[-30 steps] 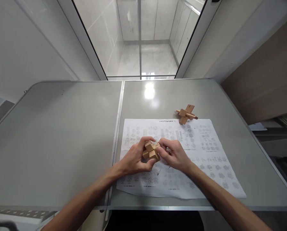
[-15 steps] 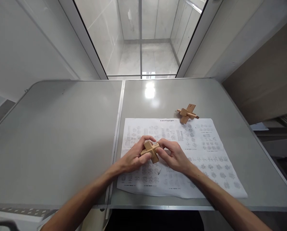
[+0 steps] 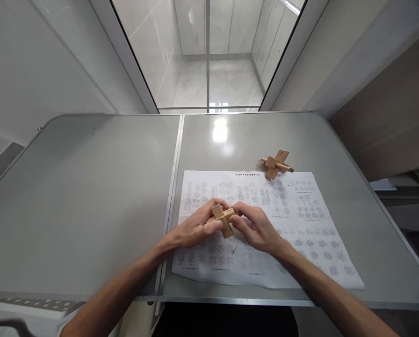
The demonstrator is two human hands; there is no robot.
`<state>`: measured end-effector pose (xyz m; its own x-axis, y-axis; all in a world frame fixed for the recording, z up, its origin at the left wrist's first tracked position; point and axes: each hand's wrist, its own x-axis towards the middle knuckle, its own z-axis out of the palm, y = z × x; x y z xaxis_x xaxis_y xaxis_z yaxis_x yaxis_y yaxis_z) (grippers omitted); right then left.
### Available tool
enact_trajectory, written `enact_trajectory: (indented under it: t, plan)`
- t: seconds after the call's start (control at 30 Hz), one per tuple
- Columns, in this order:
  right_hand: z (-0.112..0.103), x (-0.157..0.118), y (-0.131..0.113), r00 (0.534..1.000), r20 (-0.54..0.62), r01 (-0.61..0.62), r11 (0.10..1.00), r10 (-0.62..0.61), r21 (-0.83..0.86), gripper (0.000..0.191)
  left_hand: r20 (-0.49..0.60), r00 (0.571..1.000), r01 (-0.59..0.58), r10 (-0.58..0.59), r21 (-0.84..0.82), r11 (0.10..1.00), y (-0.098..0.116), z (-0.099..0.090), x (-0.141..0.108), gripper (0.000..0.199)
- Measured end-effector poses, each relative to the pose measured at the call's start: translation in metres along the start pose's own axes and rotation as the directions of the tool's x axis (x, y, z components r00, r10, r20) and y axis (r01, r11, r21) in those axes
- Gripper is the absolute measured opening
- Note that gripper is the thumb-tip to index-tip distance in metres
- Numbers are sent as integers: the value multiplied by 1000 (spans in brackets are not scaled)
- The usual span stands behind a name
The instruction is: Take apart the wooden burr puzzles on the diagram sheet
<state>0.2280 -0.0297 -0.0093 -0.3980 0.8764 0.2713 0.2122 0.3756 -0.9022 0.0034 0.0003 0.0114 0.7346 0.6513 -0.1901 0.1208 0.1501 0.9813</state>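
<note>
Between my two hands is a wooden interlocking puzzle (image 3: 226,229), a light-coloured cross of short blocks, held above a printed sheet. My left hand (image 3: 199,227) grips it from the left, thumb pressed on its front and fingers behind. On the other side my right hand (image 3: 255,225) pinches the block that sticks out to the right, thumb and index finger closed on it. Parts of the puzzle are hidden by my fingers. The large white sheet (image 3: 262,262) carries rows of small puzzle diagrams and lies flat under both hands.
A second wooden puzzle (image 3: 275,164), darker and with a thin rod through it, rests at the sheet's far right edge. The grey folding table (image 3: 107,196) has a metal seam (image 3: 174,187) left of the sheet. A glass door (image 3: 209,56) stands beyond.
The view has shifted slightly. Both hands keep their hold on the puzzle, and my left thumb seems to have moved a little on it.
</note>
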Motion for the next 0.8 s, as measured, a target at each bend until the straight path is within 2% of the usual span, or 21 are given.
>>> enact_trajectory:
  t: [0.13,0.5,0.8]
  plan:
    - [-1,0,-1,1000,18,1,1000,-1,-24,35,22,1000,16,-14,-53,998,0,0,0,62]
    - [-1,0,-1,999,16,48,998,-48,-35,30,57,996,79,-74,-92,993,-3,-4,0,65]
    - [-1,3,-1,992,15,128,992,-128,-20,29,97,984,167,-146,-266,949,-14,-5,3,66]
